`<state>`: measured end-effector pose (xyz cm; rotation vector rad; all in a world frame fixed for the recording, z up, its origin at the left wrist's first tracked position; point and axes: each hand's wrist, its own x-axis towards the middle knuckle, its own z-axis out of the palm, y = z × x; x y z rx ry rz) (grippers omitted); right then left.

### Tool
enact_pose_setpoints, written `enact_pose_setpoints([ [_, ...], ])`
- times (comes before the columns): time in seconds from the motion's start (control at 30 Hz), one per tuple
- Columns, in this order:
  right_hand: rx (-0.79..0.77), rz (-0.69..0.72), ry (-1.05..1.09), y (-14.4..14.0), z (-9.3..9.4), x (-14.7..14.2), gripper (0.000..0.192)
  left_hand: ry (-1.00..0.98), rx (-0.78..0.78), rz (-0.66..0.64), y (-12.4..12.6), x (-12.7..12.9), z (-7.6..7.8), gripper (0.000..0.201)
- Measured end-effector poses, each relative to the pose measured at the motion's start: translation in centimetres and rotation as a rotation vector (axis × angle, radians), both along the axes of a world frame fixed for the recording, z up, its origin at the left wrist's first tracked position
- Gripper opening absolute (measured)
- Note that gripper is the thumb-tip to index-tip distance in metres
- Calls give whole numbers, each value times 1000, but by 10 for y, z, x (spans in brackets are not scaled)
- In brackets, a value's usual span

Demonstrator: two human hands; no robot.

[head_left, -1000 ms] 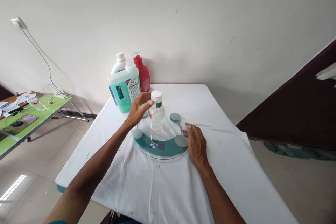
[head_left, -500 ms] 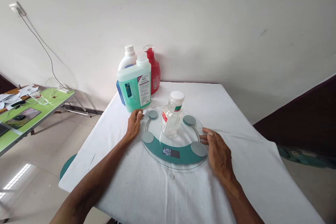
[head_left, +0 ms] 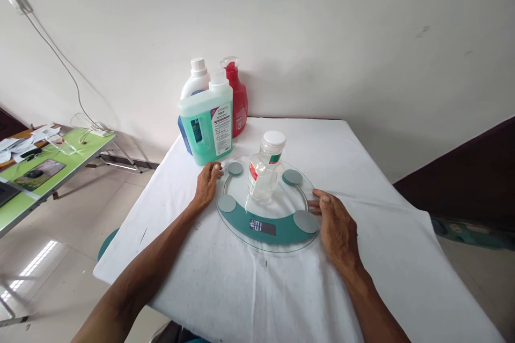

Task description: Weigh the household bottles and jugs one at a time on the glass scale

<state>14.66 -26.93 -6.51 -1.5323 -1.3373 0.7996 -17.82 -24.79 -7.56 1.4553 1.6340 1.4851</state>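
A round glass bathroom scale (head_left: 241, 219) with a teal band, round pads and lit digits on its display lies on the white-clothed table (head_left: 225, 278). Upright on the glass stands a clear bottle (head_left: 266, 176) with a white cap and a red and green label. My left hand (head_left: 208, 182) has its fingers curled at the scale's left rim. At the right rim, my right hand (head_left: 337, 225) grips the edge, its fingertips reaching under the glass and the thumb above. Some fingers of the left hand are hidden from view.
Behind the scale, at the table's back left, stand a green liquid jug (head_left: 207, 128), a white and blue bottle (head_left: 195, 83) and a red pump bottle (head_left: 240, 99) near the wall. A green desk (head_left: 90, 144) with papers and a mouse is farther left.
The view has tilted slightly, so the scale and bottles appear a little higher in the picture. Both hands keep their places at the scale's rim.
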Motion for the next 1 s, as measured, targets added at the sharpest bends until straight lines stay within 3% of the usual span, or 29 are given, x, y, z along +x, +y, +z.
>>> enact_pose_setpoints([
  [1.0, 20, 15, -9, 0, 1, 0, 89, 35, -28, 7, -1, 0, 4, 57],
])
